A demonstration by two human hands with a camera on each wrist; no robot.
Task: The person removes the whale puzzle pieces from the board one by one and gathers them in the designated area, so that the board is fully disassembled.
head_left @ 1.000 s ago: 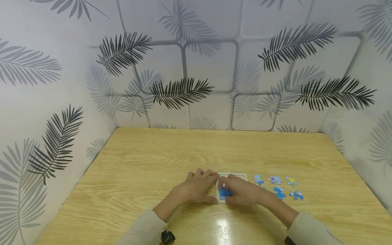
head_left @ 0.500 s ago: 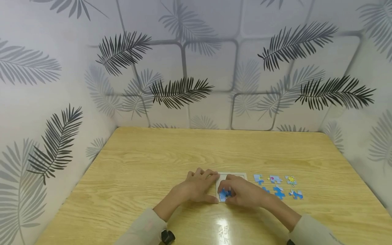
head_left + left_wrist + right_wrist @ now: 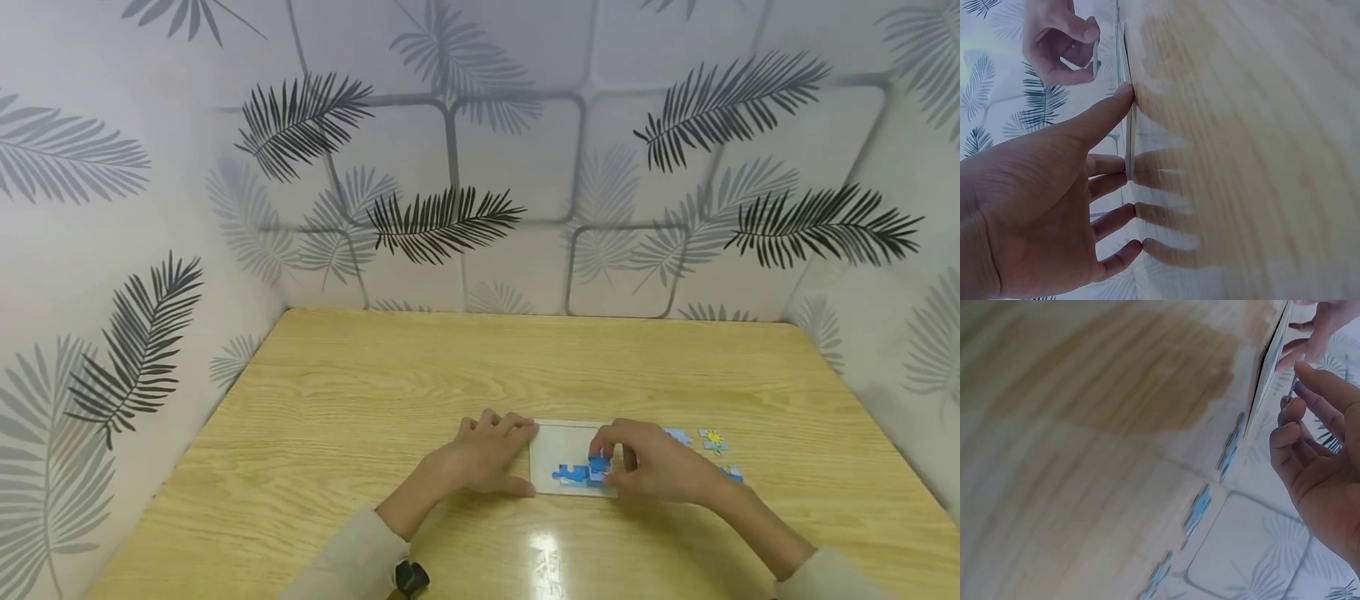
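A white puzzle tray (image 3: 546, 450) lies flat on the table. My left hand (image 3: 491, 458) rests at its left side, fingers spread, with thumb and fingertips touching the edge; the left wrist view shows this hand (image 3: 1041, 206) against the thin tray from the side. Between thumb and fingers my right hand (image 3: 652, 462) pinches a blue jigsaw piece (image 3: 598, 467) over the tray's lower right part. Edge-on, that jigsaw piece (image 3: 1293, 387) appears as a thin sliver in the right wrist view. Another blue jigsaw piece (image 3: 572, 473) lies in the tray's lower middle.
Right of the tray lie loose jigsaw pieces, among them one with a yellow sun (image 3: 714, 440) and a blue one (image 3: 731, 473); my right hand hides others. The wooden table (image 3: 360, 383) meets a leaf-patterned wall (image 3: 517, 275) at the back.
My right hand has moved right from the tray's lower left and now holds a blue jigsaw piece; the lower left corner shows bare white. My left hand has stayed in place.
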